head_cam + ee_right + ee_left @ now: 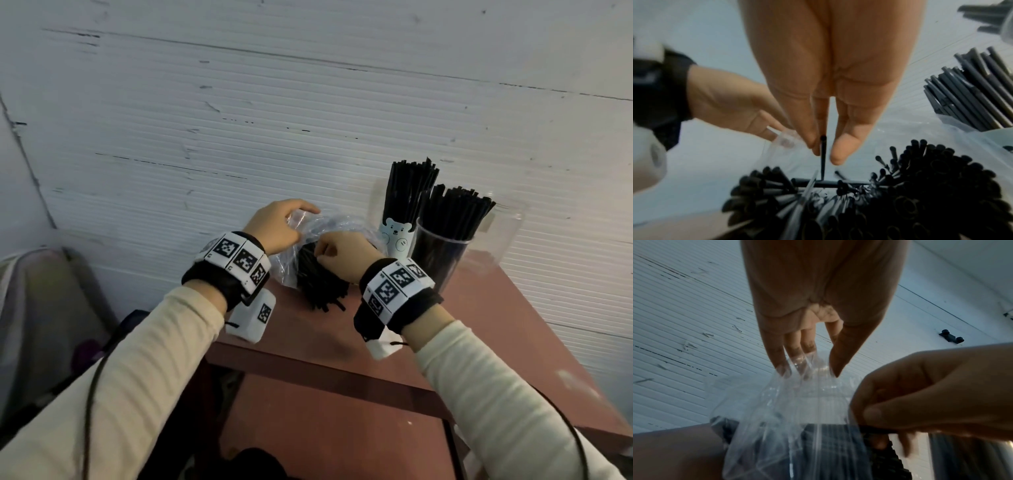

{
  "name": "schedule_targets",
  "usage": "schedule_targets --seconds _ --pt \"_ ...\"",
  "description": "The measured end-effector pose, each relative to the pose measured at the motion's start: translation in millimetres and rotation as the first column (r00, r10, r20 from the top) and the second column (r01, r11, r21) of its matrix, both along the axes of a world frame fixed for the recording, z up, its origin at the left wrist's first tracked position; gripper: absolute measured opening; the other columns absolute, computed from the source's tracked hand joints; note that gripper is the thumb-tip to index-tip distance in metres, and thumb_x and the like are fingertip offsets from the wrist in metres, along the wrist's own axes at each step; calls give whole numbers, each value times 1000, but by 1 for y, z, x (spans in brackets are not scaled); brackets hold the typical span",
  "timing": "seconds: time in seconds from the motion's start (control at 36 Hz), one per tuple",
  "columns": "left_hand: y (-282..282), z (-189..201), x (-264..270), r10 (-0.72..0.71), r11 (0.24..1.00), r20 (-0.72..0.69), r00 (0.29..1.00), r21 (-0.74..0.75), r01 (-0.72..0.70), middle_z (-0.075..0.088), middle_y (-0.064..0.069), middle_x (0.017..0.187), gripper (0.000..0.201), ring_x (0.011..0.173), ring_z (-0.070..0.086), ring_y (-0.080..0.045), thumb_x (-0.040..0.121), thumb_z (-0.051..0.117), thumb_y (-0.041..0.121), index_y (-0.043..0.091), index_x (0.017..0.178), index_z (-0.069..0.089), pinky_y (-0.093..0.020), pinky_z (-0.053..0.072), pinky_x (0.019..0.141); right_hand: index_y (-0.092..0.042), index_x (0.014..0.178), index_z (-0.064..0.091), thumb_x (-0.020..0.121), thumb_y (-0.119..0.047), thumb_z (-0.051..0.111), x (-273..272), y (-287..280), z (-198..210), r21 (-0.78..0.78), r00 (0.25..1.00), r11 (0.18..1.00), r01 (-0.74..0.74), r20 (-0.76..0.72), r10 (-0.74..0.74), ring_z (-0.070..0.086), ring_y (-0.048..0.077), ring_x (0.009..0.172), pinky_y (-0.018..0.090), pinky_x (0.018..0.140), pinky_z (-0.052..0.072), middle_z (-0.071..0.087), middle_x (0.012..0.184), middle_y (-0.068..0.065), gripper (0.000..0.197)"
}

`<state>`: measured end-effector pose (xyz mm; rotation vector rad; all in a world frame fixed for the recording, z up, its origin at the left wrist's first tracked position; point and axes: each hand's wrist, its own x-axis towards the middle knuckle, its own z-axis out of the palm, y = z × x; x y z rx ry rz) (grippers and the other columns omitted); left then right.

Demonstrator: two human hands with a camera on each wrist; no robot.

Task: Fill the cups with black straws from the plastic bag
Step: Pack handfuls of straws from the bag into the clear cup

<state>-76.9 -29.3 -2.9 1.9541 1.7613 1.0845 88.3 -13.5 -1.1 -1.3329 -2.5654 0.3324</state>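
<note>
Only right wrist view shows pinched straw [823, 155].

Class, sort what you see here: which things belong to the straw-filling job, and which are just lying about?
Belong to the job:
plastic bag
black straws
bear cup
clear cup
left hand, gripping the bag
right hand, pinching a straw

Just lying about:
empty clear container
grey bag beside the table
</note>
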Motion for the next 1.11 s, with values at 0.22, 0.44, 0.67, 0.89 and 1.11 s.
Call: schedule_targets --seconds 0.22,0.44,0.67,0.89,1.11 --pt "-2 7 8 26 1000 1 1000 14 -26 54 2 140 41 103 63 -32 89 62 14 35 124 62 -35 56 82 -13 121 58 96 -42 44 -29 18 -17 81 953 996 39 298 -61 57 28 109 38 90 45 61 121 8 41" --pt "-2 1 4 21 999 5 1000 -26 -21 51 3 143 49 109 60 -21 87 61 2 34 125 61 -32 55 80 -17 133 47 91 -26 54 -33 21 -21 17 948 1000 -9 319 3 55 30 116 41 97 45 59 126 9 44" --pt "0 -2 -1 29 999 9 1000 -22 -29 53 1 140 49 115 54 -17 87 60 1 34 124 61 -22 43 80 -28 148 33 94 -32 55 -14 17 -15 -38 962 994 -98 253 105 47 28 126 31 97 36 51 139 9 58" --pt "0 -5 -2 2 999 9 1000 -54 -2 54 4 138 55 113 48 -11 83 60 -4 30 126 61 -21 39 84 -30 129 56 89 -45 62 26 1 14 -118 991 991 -59 115 72 55 12 107 25 94 41 59 114 -7 44" --pt "2 -5 1 22 998 -20 1000 -59 -23 52 0 139 56 112 53 -15 83 62 -1 36 125 59 -21 42 75 -24 102 47 78 -46 74 48 -10 2 -299 960 953 57 279 30 67 17 70 31 67 57 71 86 4 42"
